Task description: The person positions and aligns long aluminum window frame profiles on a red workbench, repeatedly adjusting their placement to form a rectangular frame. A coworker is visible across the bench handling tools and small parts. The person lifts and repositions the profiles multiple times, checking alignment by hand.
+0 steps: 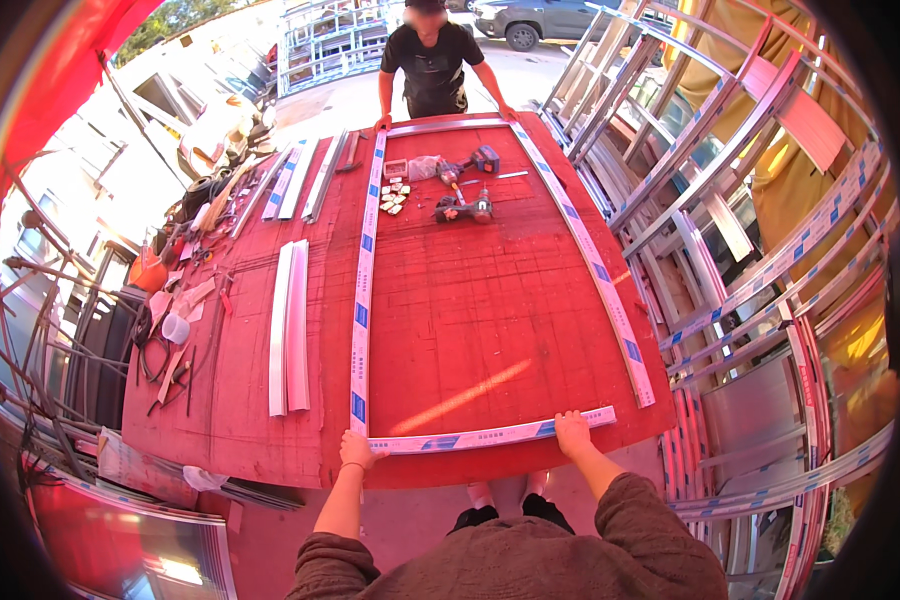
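Note:
Four film-wrapped metal profiles form a large rectangle on the red work table. My left hand point(358, 450) is closed on the near end of the long left profile point(363, 290), at the corner where the short near profile point(480, 438) meets it. My right hand point(573, 434) grips that short near profile close to its right end. A gap separates this end from the long right profile point(595, 265). Across the table, a person in black point(430, 65) has both hands at the corners of the short far profile point(448, 126).
Inside the rectangle lie two cordless drills point(464, 206) and small metal pieces point(394, 196). Loose profiles point(288, 330) rest to the left, with a white cup point(175, 329) and tools beyond. Racks of metal frames point(700, 180) line the right side.

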{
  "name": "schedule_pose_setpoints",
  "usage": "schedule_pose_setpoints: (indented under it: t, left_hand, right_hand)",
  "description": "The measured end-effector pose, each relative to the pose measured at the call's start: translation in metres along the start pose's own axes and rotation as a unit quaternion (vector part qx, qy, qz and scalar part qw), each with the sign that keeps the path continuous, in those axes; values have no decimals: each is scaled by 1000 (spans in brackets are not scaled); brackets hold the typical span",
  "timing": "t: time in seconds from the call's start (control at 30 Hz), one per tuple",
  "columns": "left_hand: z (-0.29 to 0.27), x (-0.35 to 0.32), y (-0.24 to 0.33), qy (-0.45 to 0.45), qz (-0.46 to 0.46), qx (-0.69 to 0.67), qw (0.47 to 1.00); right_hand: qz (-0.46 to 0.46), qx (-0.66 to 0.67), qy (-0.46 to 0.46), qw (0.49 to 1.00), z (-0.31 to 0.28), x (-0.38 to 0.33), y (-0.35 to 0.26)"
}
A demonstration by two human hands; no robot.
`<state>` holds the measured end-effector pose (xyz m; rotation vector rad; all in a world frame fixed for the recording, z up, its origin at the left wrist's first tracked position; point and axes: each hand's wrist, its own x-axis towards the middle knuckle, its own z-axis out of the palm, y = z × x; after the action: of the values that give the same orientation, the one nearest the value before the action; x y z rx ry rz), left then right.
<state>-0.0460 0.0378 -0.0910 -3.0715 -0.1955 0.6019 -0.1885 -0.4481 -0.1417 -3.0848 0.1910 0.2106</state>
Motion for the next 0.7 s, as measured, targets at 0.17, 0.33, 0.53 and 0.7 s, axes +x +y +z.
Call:
schedule_pose_setpoints:
  t: [0.17,0.33,0.53,0.7]
  left_hand:
    - [8,9,-6,2,3,-9,1000]
    - [12,14,-5,35,-16,-14,999]
    - [-4,21,3,61,-76,-66,993]
    - [-13,22,8,72,-97,-52,991]
  right_hand:
    - [2,-4,-8,1000,-4,-1,-1]
    - [7,-19,-14,1000,-7,-1,-3]
    - [9,-33,-29,999,-6,-2,-4]
    - [-44,-46,-1,998,-5,-5,1]
